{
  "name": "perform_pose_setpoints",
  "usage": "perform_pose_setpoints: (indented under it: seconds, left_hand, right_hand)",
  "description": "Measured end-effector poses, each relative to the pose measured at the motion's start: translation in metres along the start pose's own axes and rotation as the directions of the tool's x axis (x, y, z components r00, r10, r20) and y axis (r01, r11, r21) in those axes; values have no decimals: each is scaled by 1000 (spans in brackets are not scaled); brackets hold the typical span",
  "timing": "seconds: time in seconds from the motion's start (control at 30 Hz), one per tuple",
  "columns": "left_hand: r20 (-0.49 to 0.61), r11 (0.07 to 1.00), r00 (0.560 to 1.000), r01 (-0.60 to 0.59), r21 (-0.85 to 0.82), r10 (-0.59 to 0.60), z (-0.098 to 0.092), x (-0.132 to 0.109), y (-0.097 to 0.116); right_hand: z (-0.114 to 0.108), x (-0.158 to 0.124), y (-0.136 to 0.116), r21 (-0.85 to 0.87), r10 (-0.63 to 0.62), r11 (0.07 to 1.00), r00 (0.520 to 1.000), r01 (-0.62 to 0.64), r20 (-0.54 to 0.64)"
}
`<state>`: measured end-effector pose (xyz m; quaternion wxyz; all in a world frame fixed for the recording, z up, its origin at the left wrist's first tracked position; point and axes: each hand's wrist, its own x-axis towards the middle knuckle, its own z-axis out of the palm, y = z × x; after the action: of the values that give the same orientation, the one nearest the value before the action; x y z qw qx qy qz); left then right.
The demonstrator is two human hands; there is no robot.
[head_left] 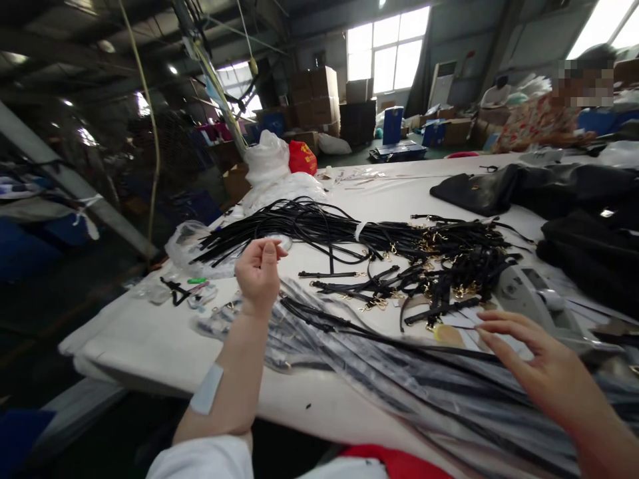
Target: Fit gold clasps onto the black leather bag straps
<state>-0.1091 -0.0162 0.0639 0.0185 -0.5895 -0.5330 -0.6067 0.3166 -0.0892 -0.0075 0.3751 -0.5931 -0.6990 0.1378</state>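
Note:
My left hand (pixel 258 271) is raised over the table with its fingers curled in and the thumb against them. What it may hold I cannot make out. At the right, my right hand (pixel 526 349) has thumb and forefinger drawn close together by a thin dark line, too small to name. Below and between the hands, long black straps (pixel 359 327) lie across straps wrapped in clear plastic (pixel 344 372). Short black straps with gold clasps (pixel 374 285) are spread beyond, beside a heap of them (pixel 464 266). A yellow roundish thing (pixel 448 334) sits near my right fingertips.
A bundle of long black straps (pixel 279 223) has a white band (pixel 360 230) round it. Black bags (pixel 474 191) lie at the right, near a grey machine-like object (pixel 536 299). White plastic (pixel 269 159) and a red bag (pixel 302 158) stand behind. A co-worker (pixel 534 123) sits at the far right.

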Motion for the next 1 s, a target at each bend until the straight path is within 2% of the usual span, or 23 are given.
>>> perform_pose_setpoints:
  seconds: [0.03, 0.1, 0.13, 0.2, 0.3, 0.37, 0.43, 0.57, 0.73, 0.87, 1.0]
  left_hand:
    - [51, 998, 999, 6, 55, -9, 11, 3, -7]
    - [274, 981, 962, -37, 189, -17, 41, 4, -19]
    - [416, 965, 909, -91, 247, -20, 60, 2, -23]
    - [594, 950, 804, -183, 253, -4, 99, -8, -29]
    - [749, 940, 662, -276, 202, 34, 155, -30, -36]
    - [820, 927, 572, -318, 201, 18, 185, -43, -43]
    - [854, 910, 519, -337, 241, -34, 209, -50, -51]
    - [846, 859, 503, -341, 383, -178, 243, -44, -70]
    - [810, 785, 479, -332, 523, -338, 265, -23, -84]
    - [789, 762, 472, -313, 567, -393, 267, -17, -90]
    - [787, 779, 472, -279, 562, -398, 253, -21, -92]
  right_hand:
    - [1, 1, 3, 6, 14, 1000, 1000, -14, -21]
    - [4, 3, 4, 22, 21, 1000, 1000, -21, -19]
    - [5, 3, 3, 27, 16, 1000, 1000, -16, -10]
    - [7, 3, -1, 32, -1, 999, 1000, 0, 22]
    - [8, 1, -2, 17, -28, 999, 998, 27, 60]
    - [7, -1, 1, 1, -42, 999, 997, 42, 57]
    - [5, -3, 8, -14, -42, 999, 999, 42, 32]
    - [6, -5, 25, -38, -17, 999, 1000, 17, 0]
    - [15, -4, 37, -27, -9, 1000, 1000, 10, 29]
    - [21, -2, 37, -1, 20, 1000, 998, -20, 66]
    - [24, 0, 28, 33, 31, 999, 997, -33, 69]
